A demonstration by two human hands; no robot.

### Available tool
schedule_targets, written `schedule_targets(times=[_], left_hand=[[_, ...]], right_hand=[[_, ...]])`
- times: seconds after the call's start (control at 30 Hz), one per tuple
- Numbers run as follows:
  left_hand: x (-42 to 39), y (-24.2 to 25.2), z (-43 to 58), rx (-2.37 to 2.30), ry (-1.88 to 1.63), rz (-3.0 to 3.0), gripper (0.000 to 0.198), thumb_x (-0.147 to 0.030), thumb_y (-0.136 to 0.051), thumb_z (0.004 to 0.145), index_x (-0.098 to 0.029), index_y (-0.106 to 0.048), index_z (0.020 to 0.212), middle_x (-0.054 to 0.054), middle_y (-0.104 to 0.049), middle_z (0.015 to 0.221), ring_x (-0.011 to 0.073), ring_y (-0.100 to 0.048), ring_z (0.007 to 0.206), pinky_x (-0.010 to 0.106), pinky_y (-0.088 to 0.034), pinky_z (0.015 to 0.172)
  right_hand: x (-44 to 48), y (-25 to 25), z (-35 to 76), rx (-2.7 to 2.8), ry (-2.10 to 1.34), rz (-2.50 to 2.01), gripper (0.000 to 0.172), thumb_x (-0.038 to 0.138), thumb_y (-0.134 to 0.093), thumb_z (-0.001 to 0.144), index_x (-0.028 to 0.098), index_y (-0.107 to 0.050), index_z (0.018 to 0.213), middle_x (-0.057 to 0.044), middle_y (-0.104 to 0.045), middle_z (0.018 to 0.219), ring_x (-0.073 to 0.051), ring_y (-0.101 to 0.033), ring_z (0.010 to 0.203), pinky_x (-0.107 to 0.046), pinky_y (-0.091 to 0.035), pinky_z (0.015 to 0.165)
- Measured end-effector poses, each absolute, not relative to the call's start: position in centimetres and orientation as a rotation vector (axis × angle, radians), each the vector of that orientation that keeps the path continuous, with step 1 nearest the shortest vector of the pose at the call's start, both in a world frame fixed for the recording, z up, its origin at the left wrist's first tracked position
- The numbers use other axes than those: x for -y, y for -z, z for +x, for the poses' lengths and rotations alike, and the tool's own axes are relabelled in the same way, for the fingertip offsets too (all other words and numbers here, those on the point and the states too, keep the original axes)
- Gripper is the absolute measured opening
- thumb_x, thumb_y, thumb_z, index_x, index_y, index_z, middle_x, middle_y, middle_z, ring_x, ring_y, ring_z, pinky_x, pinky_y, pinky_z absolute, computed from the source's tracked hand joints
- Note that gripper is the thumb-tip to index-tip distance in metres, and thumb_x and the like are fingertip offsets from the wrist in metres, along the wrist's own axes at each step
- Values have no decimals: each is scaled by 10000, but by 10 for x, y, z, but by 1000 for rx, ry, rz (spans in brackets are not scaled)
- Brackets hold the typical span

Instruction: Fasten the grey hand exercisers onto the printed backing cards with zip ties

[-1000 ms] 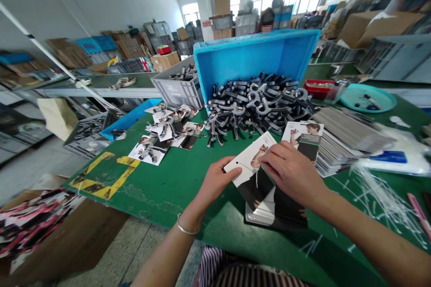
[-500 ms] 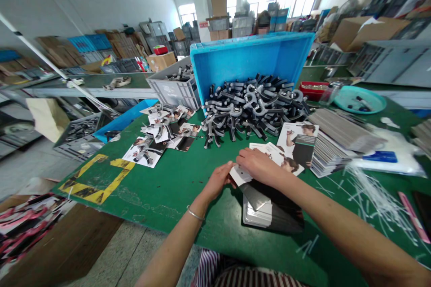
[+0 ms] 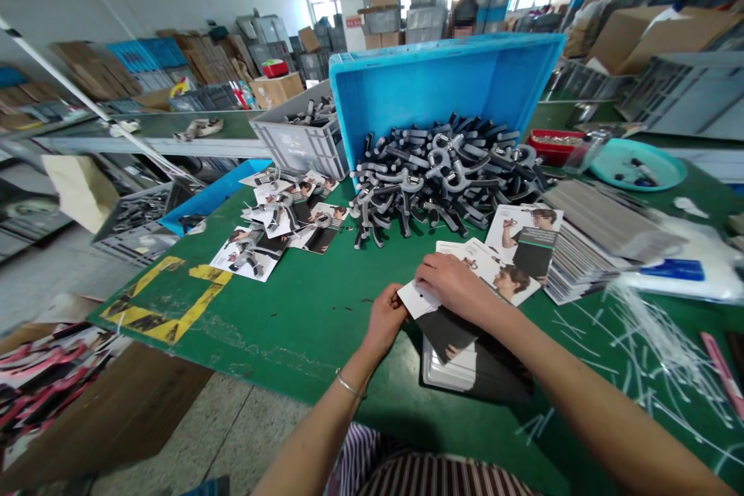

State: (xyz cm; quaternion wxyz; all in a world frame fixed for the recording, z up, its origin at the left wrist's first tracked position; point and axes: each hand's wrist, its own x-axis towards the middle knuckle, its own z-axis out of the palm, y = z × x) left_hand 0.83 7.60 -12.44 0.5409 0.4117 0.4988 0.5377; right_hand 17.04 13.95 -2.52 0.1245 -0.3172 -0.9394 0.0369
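Observation:
My left hand (image 3: pixel 387 319) is closed on the left corner of a printed card (image 3: pixel 445 332), its fingers partly under the edge. My right hand (image 3: pixel 450 283) lies over the same card with curled fingers, pinching its upper part near a small hole. Below the card is a stack of cards (image 3: pixel 450 370) on the green table. More printed cards (image 3: pixel 514 283) lie just beyond my right hand. A big heap of black and grey hand grip exercisers (image 3: pixel 435 178) spills from a tipped blue crate (image 3: pixel 401 89).
At the left, several cards with hand grips on them (image 3: pixel 249 256) lie near yellow-black tape (image 3: pixel 148 318). To the right are a tall card stack (image 3: pixel 581 263), loose white zip ties (image 3: pixel 651 349), a red tray (image 3: pixel 555 147) and a turquoise plate (image 3: pixel 663 178). A person (image 3: pixel 465 15) is behind the crate.
The held card has tilted, so its black printed face shows more plainly. My left hand has shifted slightly down at its corner. The whole view has swung a little.

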Motion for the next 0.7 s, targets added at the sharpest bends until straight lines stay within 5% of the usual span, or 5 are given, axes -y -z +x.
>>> schedule_targets(times=[0.17,0.33,0.5,0.7], left_hand=[[-46,120,-4,-1255,-1224,1067,74,-219,-661,773,-170,-615,806,-34,-555,666,88,-462,545,205,-349,513],[-10,107,-9,-1125,-1035,1454,225,-290,-571,908,-196,-679,1082,52,-663,971,160,-613,833,280,-475,797],[-31,114,6,-1355,-1309,1549,127,-238,-604,873,-183,-719,867,45,-652,899,172,-592,885,289,-456,850],[-71,129,31,-1247,-1490,1187,245,-167,-631,754,-175,-746,970,53,-718,985,198,-633,912,328,-482,865]], right_hand=[[-143,33,180,2487,-535,-822,122,215,-549,950,171,-649,897,-50,-639,884,-184,-563,881,-302,-402,829],[-148,39,187,2430,-727,-738,141,256,-557,955,200,-685,971,-45,-672,932,-190,-581,934,-326,-407,875],[-148,40,189,2387,-763,-738,160,271,-547,961,205,-690,984,-44,-677,942,-190,-588,937,-327,-411,870],[-144,37,188,2404,-702,-726,155,246,-522,963,203,-669,993,-46,-681,953,-197,-577,949,-338,-409,877]])
